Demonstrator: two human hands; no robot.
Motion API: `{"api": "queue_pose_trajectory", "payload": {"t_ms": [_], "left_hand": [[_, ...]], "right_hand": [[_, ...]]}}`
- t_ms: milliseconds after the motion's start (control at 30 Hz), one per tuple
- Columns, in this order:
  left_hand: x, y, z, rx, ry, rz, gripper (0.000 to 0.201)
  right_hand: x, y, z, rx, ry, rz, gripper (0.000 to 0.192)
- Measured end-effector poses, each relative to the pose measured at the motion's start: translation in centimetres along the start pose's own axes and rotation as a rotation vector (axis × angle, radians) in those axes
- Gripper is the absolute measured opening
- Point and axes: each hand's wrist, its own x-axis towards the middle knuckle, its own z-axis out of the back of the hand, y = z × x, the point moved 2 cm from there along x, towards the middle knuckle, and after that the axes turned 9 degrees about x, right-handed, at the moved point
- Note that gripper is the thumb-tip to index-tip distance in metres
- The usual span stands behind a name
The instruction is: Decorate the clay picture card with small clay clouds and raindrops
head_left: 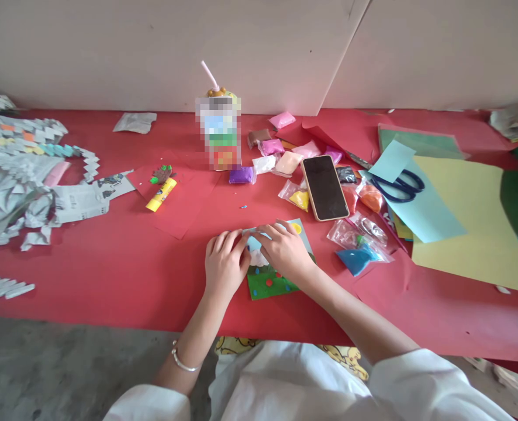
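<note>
Surface: red table (110,275).
Left hand (224,263): fingers curled, pressed on craft card (270,282).
Right hand (285,248): fingers bent, laid on card.

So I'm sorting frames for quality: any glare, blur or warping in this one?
Head view: soft, even light, with only faint shadows under the hands on the card; the phone screen is dark with little glare; the cup label is pixelated; the table edge bows from wide-angle distortion; otherwise sharp.
</note>
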Motion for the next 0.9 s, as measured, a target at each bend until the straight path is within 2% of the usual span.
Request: {"api": "queue_pose_trajectory", "payload": {"t_ms": [167,300,433,533,733,900], "left_hand": [[0.0,-0.1,-0.2,0.008,-0.022,-0.010,0.038],[0.0,0.1,-0.5,-0.027,-0.073,0.022,0.035],[0.0,0.3,-0.6,-0.085,-0.088,0.083,0.028],[0.1,0.6,-0.4,-0.149,-0.090,0.129,0.027],[1.0,2.2,0.0,-0.335,-0.177,0.284,0.026],[2.6,2.6,0.6,-0.437,-0.157,0.359,0.024]], "right_hand": [[1.1,-0.3,0.7,0.032,0.019,-0.040,0.033],[4.0,-1.2,1.5,0.055,0.003,-0.101,0.031],[7.3,-2.2,1.0,0.067,0.031,-0.147,0.028],[8.8,-2.6,0.3,0.104,0.027,-0.166,0.024],[8.4,-2.3,0.4,0.174,-0.035,-0.159,0.019],[6.0,-1.8,1.3,0.315,-0.117,-0.167,0.014]]}}
